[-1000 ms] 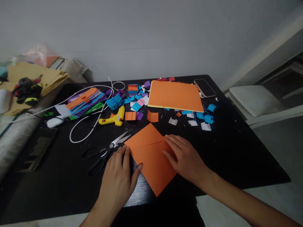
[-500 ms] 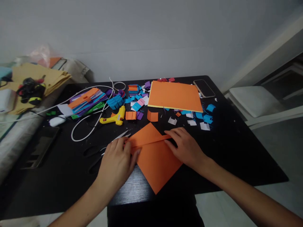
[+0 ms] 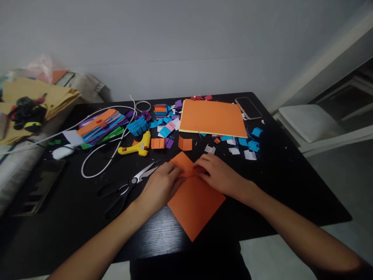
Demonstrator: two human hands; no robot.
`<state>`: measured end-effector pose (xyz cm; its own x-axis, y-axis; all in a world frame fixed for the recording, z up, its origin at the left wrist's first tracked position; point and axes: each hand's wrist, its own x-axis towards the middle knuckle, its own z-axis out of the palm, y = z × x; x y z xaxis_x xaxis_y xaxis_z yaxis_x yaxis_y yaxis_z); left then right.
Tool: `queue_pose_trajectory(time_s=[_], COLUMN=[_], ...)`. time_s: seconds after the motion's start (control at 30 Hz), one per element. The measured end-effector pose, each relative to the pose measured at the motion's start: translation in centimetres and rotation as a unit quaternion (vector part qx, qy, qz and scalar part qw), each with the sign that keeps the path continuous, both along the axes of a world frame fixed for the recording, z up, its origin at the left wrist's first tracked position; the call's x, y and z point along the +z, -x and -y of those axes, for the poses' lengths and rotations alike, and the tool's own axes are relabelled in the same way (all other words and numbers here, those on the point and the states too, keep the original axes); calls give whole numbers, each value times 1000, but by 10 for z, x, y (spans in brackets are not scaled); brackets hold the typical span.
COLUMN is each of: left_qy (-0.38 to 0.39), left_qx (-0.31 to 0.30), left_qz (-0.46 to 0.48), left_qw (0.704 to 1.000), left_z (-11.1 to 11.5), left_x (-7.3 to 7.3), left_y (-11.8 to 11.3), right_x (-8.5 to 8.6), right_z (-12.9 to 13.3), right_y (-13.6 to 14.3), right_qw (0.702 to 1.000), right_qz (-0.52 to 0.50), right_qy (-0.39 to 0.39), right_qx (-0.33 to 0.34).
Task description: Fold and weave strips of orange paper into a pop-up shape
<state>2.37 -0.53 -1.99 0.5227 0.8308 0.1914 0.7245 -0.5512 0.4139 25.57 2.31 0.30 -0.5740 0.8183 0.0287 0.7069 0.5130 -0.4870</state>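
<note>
An orange sheet of paper (image 3: 196,208) lies cornerwise on the black table, one point toward me. Across its upper part runs a folded edge or a narrow strip of the same orange; my fingers hide most of it. My left hand (image 3: 163,182) is closed, fingertips pinching the paper left of the middle. From the other side my right hand (image 3: 218,173) pinches it too, thumb and fingers bent, close to the left fingertips. Black-handled scissors (image 3: 133,182) lie partly spread beside my left hand.
A yellow glue gun (image 3: 141,146), bundled coloured strips (image 3: 101,126) and a white cable (image 3: 101,173) lie left. Behind the hands are stacked orange sheets (image 3: 214,118), paper scraps (image 3: 250,154) and a phone (image 3: 248,108). Another dark phone-like slab (image 3: 37,188) lies far left.
Both hands have moved inward along the folded edge, so their fingertips are now close together. The left hand has uncovered more of the scissors. The view has shifted slightly.
</note>
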Motion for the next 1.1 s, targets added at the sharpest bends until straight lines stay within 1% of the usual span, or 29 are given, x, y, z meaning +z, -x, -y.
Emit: queue_pose_trajectory(time_s=[0.13,0.3,0.5,0.57,0.6,0.67,0.7,0.73,0.77,0.83,0.87,0.9,0.97,1.03,1.1], left_qy=[9,7,-1,32,65,155,208,260,307,381,410,433,470,492,499], left_qx=[-1,4,3,21,36,71,84,93,97,97,96,96,93,86,74], left_qz=[37,38,64,98,129,207,249,291,329,387,405,416,425,426,433], left_qw=[999,999,998,994,989,963,942,916,888,834,812,794,768,754,747], left_z=[-1,-1,-1,0,0,1,1,2,3,6,7,8,10,11,13], left_x=[-1,2,6,7,8,11,12,14,15,16,17,17,17,17,17], left_y=[2,5,10,12,12,11,10,8,5,0,-3,-5,-8,-10,-11], right_x=[2,-2,-4,-4,-4,-5,-6,-7,-8,-9,-9,-9,-8,-9,-10], right_z=[-3,-2,0,0,0,1,2,3,5,8,9,10,11,10,9], right_y=[0,-2,-6,-6,-5,-2,1,4,7,13,16,18,20,19,16], right_qw=[999,996,971,954,939,892,863,835,814,789,787,789,795,798,798], right_qz=[-19,-82,-221,-274,-311,-393,-430,-460,-479,-490,-480,-477,-470,-469,-468], right_qy=[26,36,76,94,114,181,223,267,298,350,368,366,355,333,322], right_qx=[14,16,-43,-75,-96,-133,-143,-145,-141,-125,-119,-125,-146,-177,-200])
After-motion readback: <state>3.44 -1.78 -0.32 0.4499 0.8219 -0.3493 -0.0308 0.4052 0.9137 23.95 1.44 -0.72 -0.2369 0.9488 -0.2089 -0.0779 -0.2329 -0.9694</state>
